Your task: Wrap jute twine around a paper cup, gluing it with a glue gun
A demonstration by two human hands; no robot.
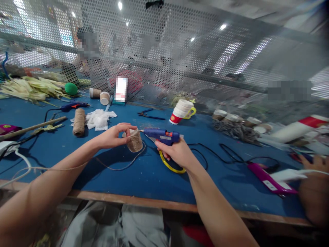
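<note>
My left hand (114, 135) is closed round the rim of a small paper cup (135, 141) that is wrapped in brown twine and tilted over the table. A loose strand of twine (123, 168) trails from the cup across the blue top and over my left forearm. In my right hand (176, 151) is a blue glue gun (163, 135), its nozzle at or very near the cup's upper edge. Yellow-handled scissors (171, 164) lie beneath the glue gun, partly hidden by my right hand. A spool of twine (78, 122) stands to the left.
Stacked paper cups (181, 111), pliers (151, 114) and white tissue-like scraps (100, 119) sit farther back. Another glue gun (74, 106) lies left, near corn husks (31, 89). A purple power strip (269, 180) and cables are at right, beside another person's hand (317, 164). Perforated metal mesh (164, 61) stands behind.
</note>
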